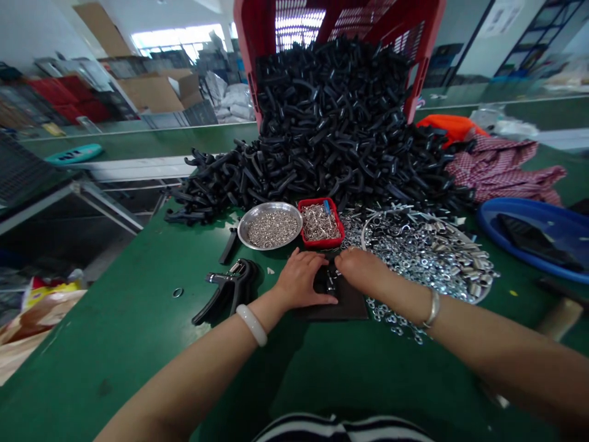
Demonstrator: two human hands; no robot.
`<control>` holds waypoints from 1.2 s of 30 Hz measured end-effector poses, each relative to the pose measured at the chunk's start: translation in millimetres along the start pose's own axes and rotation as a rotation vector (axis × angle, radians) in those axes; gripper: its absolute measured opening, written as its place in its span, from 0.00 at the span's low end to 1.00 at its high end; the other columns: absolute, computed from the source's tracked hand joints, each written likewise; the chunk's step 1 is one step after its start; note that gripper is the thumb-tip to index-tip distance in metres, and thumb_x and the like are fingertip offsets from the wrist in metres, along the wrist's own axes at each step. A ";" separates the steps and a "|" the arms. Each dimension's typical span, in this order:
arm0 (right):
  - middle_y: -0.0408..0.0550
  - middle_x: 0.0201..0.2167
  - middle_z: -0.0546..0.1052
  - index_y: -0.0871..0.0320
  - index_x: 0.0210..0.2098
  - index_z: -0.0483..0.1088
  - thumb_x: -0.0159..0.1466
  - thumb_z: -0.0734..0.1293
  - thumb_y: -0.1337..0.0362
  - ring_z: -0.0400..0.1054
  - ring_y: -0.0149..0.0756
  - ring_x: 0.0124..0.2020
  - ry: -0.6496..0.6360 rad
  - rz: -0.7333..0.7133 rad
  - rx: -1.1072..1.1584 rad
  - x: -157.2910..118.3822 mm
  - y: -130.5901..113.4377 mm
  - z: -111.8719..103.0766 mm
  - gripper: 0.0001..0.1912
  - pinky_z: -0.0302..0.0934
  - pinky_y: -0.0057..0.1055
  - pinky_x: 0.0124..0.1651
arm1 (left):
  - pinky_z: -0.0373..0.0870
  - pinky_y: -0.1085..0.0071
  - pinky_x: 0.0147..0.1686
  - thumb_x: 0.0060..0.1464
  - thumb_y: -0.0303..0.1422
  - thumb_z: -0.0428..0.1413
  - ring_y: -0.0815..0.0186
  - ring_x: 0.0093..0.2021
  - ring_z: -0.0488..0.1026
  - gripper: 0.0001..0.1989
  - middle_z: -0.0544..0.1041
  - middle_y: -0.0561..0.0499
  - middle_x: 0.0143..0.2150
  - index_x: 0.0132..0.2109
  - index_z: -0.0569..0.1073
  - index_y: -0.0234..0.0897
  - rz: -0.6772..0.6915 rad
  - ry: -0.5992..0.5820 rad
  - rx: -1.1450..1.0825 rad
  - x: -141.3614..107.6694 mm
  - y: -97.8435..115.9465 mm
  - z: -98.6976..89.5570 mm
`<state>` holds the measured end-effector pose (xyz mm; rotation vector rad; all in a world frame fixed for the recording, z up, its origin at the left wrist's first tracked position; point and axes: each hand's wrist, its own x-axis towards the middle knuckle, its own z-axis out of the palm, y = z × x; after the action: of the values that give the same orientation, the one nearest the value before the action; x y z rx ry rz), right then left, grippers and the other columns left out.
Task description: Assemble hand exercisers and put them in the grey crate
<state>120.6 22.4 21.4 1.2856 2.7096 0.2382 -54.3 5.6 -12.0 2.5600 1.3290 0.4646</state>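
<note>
Noted left hand (299, 280) gripping a black part (319, 282) with a bright metal fitting (331, 285), over a dark pad (350, 305). Noted right hand (363, 269) with fingers curled in beside same part; cannot tell its grip because of hidden fingertips.

Next recorded, largest downward: green table (115, 356), beneath; heap of black levers (331, 141), spilling from a tipped red crate (251, 80); round tray (485, 293) of bright nuts (423, 270) and sleeves (475, 270), just right of right hand; blue tray (491, 245), far right. Inspected printed sheet (504, 17) in background: too small to read. Inspected dark lettering (69, 155) on teal object (89, 151), far left: too blurred to read. Recorded metal dish (243, 236) of small rings (273, 229), just beside a red basket (341, 232) of pins (321, 224); black-handled assembly (242, 282), left of left hand; single metal ring (178, 288), well apart from both hands.
</note>
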 end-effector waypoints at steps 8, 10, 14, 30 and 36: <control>0.49 0.34 0.75 0.60 0.37 0.71 0.63 0.58 0.66 0.68 0.35 0.37 0.222 0.207 0.315 -18.1 17.7 39.2 0.10 0.60 0.29 0.42 | 0.47 0.58 0.58 0.30 0.61 0.54 0.54 0.54 0.61 0.48 0.67 0.43 0.53 0.55 0.61 0.35 -0.039 0.032 -0.003 5.5 -3.0 7.4; 0.52 0.36 0.74 0.62 0.41 0.70 0.63 0.56 0.69 0.67 0.37 0.39 0.218 0.196 0.250 -26.8 10.3 46.1 0.13 0.59 0.31 0.43 | 0.50 0.58 0.56 0.29 0.63 0.53 0.53 0.54 0.60 0.51 0.66 0.42 0.54 0.57 0.60 0.35 -0.053 -0.003 0.028 8.7 -3.0 6.8; 0.56 0.39 0.72 0.64 0.53 0.63 0.60 0.55 0.73 0.64 0.43 0.42 0.098 0.172 0.097 -37.8 -2.4 37.8 0.22 0.60 0.32 0.38 | 0.53 0.57 0.54 0.26 0.64 0.52 0.51 0.53 0.60 0.53 0.66 0.43 0.54 0.57 0.61 0.36 -0.081 -0.079 0.060 14.8 -2.4 2.1; 0.54 0.42 0.68 0.57 0.54 0.61 0.58 0.59 0.67 0.59 0.44 0.44 0.097 0.070 0.153 -22.4 -21.9 15.8 0.23 0.60 0.32 0.35 | 0.51 0.56 0.55 0.26 0.63 0.54 0.52 0.53 0.60 0.52 0.66 0.44 0.54 0.57 0.61 0.38 -0.079 -0.077 0.028 14.5 -4.2 2.3; 0.54 0.46 0.67 0.57 0.53 0.64 0.58 0.57 0.71 0.60 0.41 0.46 0.140 0.121 0.284 -25.2 -20.8 26.4 0.23 0.59 0.35 0.46 | 0.46 0.51 0.57 0.29 0.63 0.54 0.50 0.55 0.57 0.50 0.63 0.43 0.56 0.57 0.62 0.38 -0.132 -0.005 0.088 2.1 6.2 0.9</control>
<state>125.6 -7.9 -7.2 1.5651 2.8661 -0.0506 -48.2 3.7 -10.5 2.5192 1.5376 0.3829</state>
